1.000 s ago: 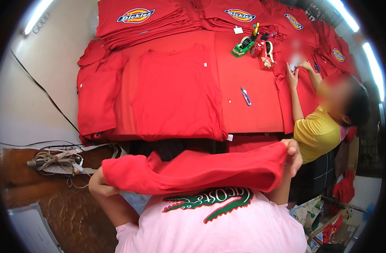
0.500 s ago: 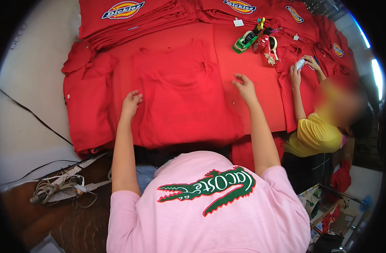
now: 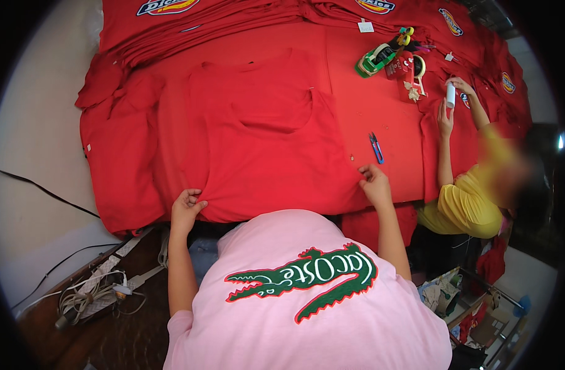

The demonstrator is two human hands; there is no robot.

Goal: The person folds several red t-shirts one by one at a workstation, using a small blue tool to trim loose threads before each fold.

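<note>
A red sleeveless top (image 3: 276, 166) lies spread in front of me on the red-covered table, its scooped neckline facing away. My left hand (image 3: 188, 209) pinches its near left edge between thumb and fingers. At the near right edge, my right hand (image 3: 375, 186) has thumb and fingertips closed on the cloth. Blue-handled thread snips (image 3: 376, 148) rest on the table just beyond my right hand.
Folded red garments (image 3: 245, 18) are stacked along the far side, with more (image 3: 125, 160) at the left. A green tape dispenser (image 3: 373, 60) and a red box (image 3: 401, 68) stand far right. A co-worker in a yellow top (image 3: 464, 209) holds a white cylinder (image 3: 451, 95). Cables (image 3: 91, 296) lie lower left.
Both hands have come down toward me and taken hold of the top's near edge, which now lies flatter and wider. The snips have come into view. The co-worker's white cylinder has turned upright.
</note>
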